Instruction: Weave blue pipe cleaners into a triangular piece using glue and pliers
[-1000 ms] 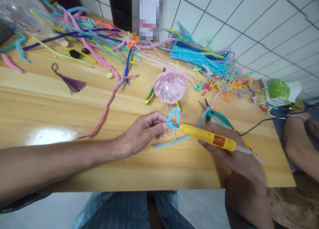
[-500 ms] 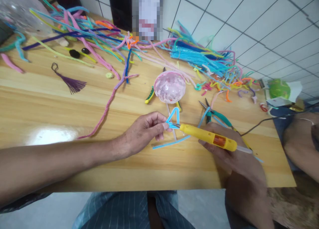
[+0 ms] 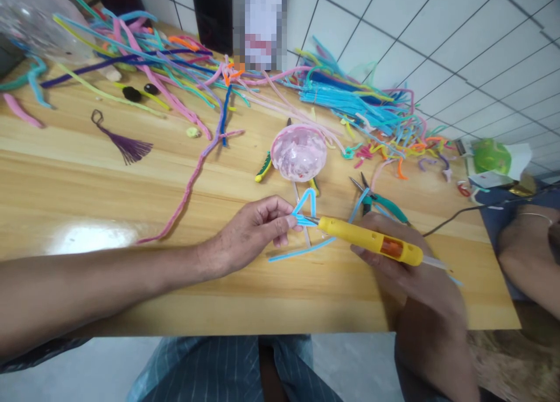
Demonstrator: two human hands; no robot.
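Between the thumb and fingers of my left hand [image 3: 266, 222] is a light-blue pipe cleaner [image 3: 312, 199], bent into a small triangle. My right hand [image 3: 394, 256] is closed around a yellow hot glue gun [image 3: 371, 238] with a clear glue stick [image 3: 433, 262] poking out of its back end. The glue gun's metal tip points left and meets the lower side of the triangle. Under the hands, another blue pipe cleaner [image 3: 297, 254] lies on the wooden table [image 3: 210, 303]. Green-handled pliers [image 3: 385, 203] rest just beyond my right hand.
A clear pinkish bowl [image 3: 300, 154] stands past my left hand, with yellow-green pliers [image 3: 263, 167] partly under it. Bundled pipe cleaners [image 3: 345, 101] line the wall. A purple tassel [image 3: 126, 145] and a twisted pink stem [image 3: 188, 189] lie leftward. Another person's arm [image 3: 531, 244] is at right.
The glue gun has shifted very slightly to the right in my right hand, its tip still at the triangle. My left hand and the blue pipe cleaner stay almost where they were.
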